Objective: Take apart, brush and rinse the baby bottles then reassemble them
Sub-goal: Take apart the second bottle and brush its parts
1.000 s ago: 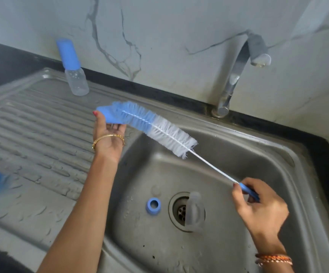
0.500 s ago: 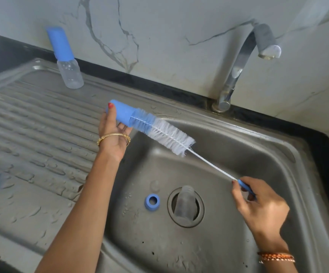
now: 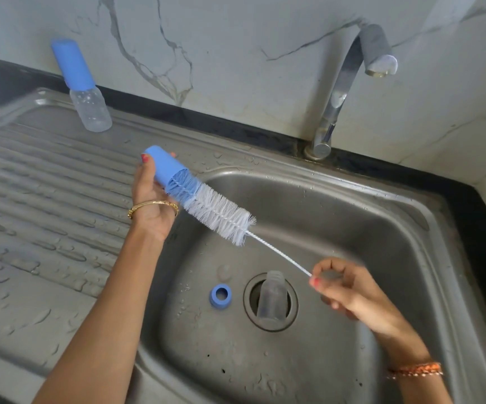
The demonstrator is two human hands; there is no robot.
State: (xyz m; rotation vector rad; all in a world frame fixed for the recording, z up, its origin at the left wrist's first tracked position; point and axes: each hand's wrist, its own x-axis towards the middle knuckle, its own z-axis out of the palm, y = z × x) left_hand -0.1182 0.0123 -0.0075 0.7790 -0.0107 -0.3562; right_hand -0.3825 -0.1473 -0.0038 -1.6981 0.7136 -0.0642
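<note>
Blue plastic marks the bottle cap (image 3: 164, 169) that your left hand (image 3: 151, 196) grips, fingers and thumb curled round it, with the arm reaching up from the near left and the wrist bent over the left edge of the sink basin (image 3: 352, 217). The cap's open mouth faces right and takes in the blue tip of the bottle brush (image 3: 215, 211); the white bristles stay outside. Your right hand (image 3: 343, 290), blurred, pinches the far end of the brush's twisted wire stem between curled fingers above the right part of the basin, so the brush slants down from left to right.

On the basin floor a clear bottle body (image 3: 272, 297) lies across the drain (image 3: 292, 301), and a blue screw ring (image 3: 220, 295) lies just to its left. A second bottle (image 3: 86, 94), capped in blue, stands at the far left of the ribbed, wet steel draining board (image 3: 38, 205). A chrome tap (image 3: 349, 83) rises behind the basin against a marble-pattern wall (image 3: 236, 53).
</note>
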